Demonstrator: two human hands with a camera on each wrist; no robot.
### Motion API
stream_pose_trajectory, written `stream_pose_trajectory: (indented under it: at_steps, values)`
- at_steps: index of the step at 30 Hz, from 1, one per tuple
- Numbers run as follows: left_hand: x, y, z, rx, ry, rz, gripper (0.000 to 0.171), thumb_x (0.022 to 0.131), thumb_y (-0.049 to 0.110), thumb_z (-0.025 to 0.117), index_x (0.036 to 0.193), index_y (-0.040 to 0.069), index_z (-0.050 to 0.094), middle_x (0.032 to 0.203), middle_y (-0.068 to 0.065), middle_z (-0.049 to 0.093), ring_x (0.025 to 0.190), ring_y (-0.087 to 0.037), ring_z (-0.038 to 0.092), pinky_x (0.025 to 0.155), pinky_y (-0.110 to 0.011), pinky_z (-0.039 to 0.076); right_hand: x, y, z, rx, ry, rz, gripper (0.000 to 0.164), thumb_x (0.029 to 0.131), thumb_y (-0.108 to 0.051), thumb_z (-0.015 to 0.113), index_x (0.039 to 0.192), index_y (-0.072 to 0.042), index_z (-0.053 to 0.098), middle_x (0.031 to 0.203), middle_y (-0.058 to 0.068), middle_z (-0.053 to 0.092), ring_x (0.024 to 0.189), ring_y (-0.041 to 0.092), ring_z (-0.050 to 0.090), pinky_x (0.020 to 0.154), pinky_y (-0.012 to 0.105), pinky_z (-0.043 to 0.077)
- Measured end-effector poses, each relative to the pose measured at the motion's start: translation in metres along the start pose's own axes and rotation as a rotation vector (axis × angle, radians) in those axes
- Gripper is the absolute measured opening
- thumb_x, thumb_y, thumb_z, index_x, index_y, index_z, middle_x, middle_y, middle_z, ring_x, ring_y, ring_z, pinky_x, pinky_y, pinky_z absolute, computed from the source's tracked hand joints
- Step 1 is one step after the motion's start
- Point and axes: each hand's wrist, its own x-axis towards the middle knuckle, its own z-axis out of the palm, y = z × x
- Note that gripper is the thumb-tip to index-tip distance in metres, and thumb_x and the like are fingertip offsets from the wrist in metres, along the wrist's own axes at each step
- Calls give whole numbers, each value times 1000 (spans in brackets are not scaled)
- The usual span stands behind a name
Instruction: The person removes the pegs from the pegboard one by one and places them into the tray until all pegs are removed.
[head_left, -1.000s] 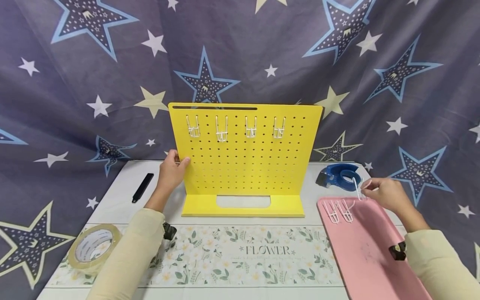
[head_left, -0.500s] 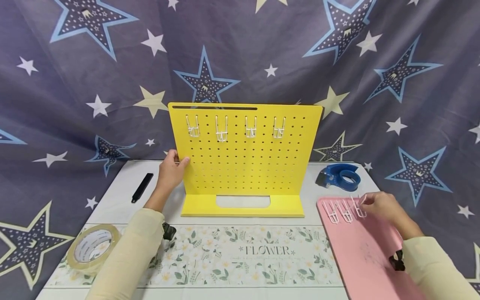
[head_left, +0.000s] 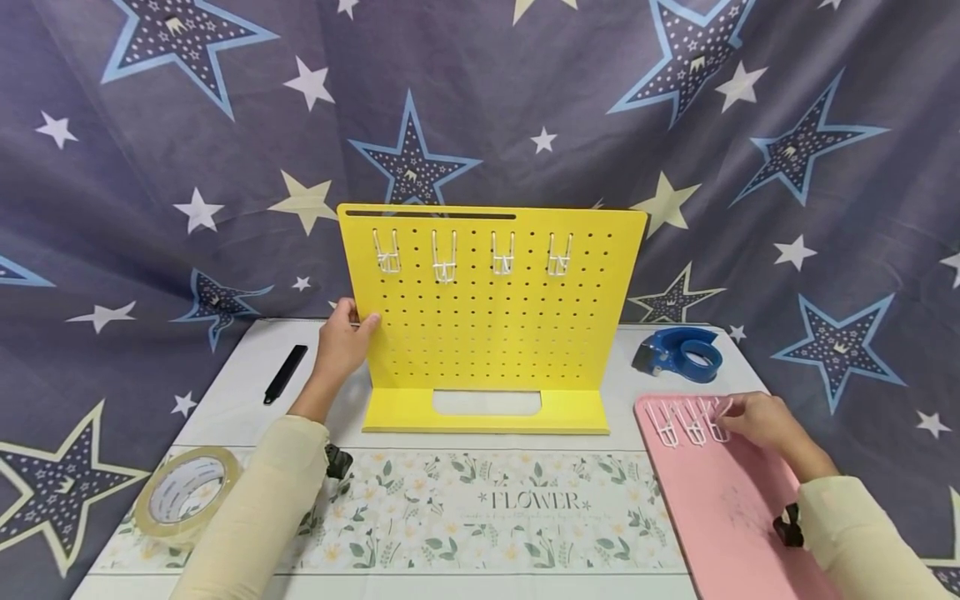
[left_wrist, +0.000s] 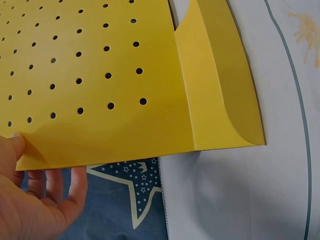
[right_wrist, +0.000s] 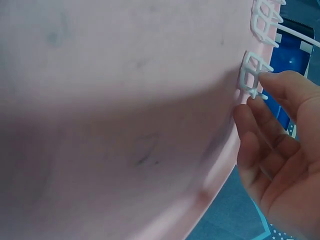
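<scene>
A yellow pegboard (head_left: 480, 312) stands upright on the table, with several white wire hooks (head_left: 445, 268) hung in a row near its top. My left hand (head_left: 341, 346) grips the board's left edge, thumb on the front; in the left wrist view the other fingers go behind the edge. On the pink tray (head_left: 720, 508) at the right, white wire hooks lie side by side along the far end. With thumb and finger, my right hand (head_left: 768, 429) pinches the rightmost wire hook (right_wrist: 249, 75), which lies at the tray's surface beside the others.
Behind the tray sits a blue tape dispenser (head_left: 678, 354). A black strip (head_left: 286, 375) lies left of the board, and a roll of clear tape (head_left: 167, 525) is near the left forearm. A star-patterned curtain (head_left: 480, 100) hangs behind the table.
My right hand has come down and toward me with a wire hook, from beside the tape dispenser to the tray's row of hooks. The left hand has stayed on the pegboard.
</scene>
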Motion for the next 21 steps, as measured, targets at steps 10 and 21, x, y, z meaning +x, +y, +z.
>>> stream_pose_trajectory:
  at_steps: [10, 21]
  values:
    - [0, 1, -1, 1, -5, -1, 35, 107, 33, 53, 128, 6, 47, 128, -18, 62, 120, -35, 62, 92, -45, 52, -1, 1, 1, 0, 32, -58, 7, 88, -24, 77, 85, -18, 75, 88, 4, 76, 81, 18, 61, 74, 36, 49]
    - [2, -2, 1, -2, 14, 4, 32, 106, 30, 55, 126, 6, 49, 126, -18, 63, 119, -35, 63, 92, -47, 54, -6, 3, -15, -32, 28, -65, 15, 87, -22, 75, 99, -12, 74, 88, 4, 73, 81, 19, 61, 71, 36, 48]
